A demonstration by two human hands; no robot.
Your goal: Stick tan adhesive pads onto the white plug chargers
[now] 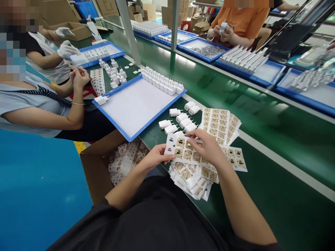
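My left hand (pixel 157 157) pinches the left end of a white sheet (pixel 192 157) with tan die-cut pieces, thumb on top. Over the sheet's upper edge lies my right hand (pixel 205 144), its thumb and index finger close together at a tan piece; whether they hold one is too small to tell. Beneath is a fanned pile of similar sheets (pixel 193 181). More sheets (pixel 216 122) are stacked behind my right hand. Several white plug adapters (pixel 183 120) lie on the green table just beyond the held sheet.
A blue-rimmed tray (pixel 157 127) with a row of white adapters stands ahead-left. Below the table edge, a cardboard box (pixel 91 174) holds used sheets. Two people work at left, another in orange across the green belt (pixel 209 80). A metal post (pixel 129 31) rises behind the tray.
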